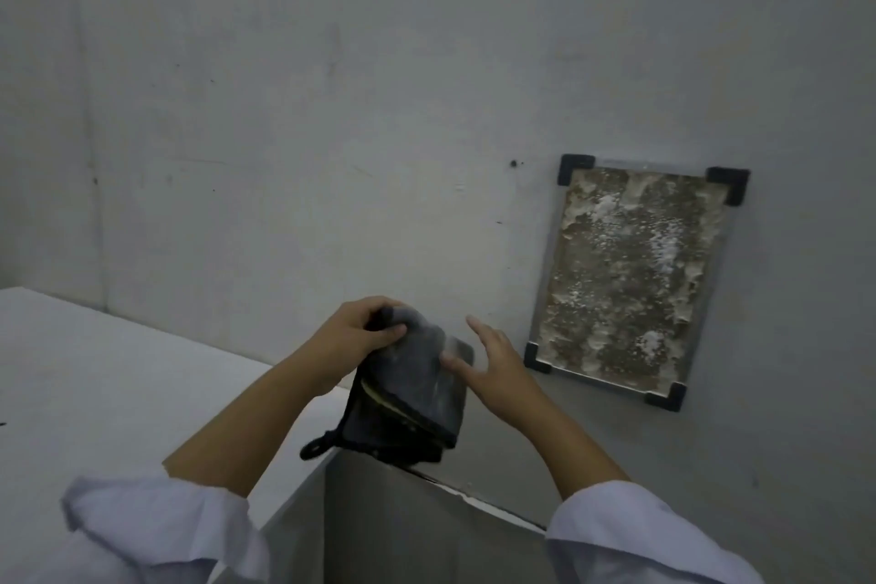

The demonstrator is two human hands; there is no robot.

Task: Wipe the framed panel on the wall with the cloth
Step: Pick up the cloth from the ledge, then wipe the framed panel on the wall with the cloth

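Note:
A framed panel hangs on the grey wall at the right, with black corner pieces and a brown surface mottled with white patches. A dark folded cloth with a black hanging loop is held in front of me, left of and below the panel. My left hand grips the cloth's top edge. My right hand has its fingers spread, and its fingertips touch the cloth's right side. Neither hand touches the panel.
A white table top fills the lower left, its corner just under the cloth. A grey cabinet side drops below it. Bare wall spreads above and to the left of the panel.

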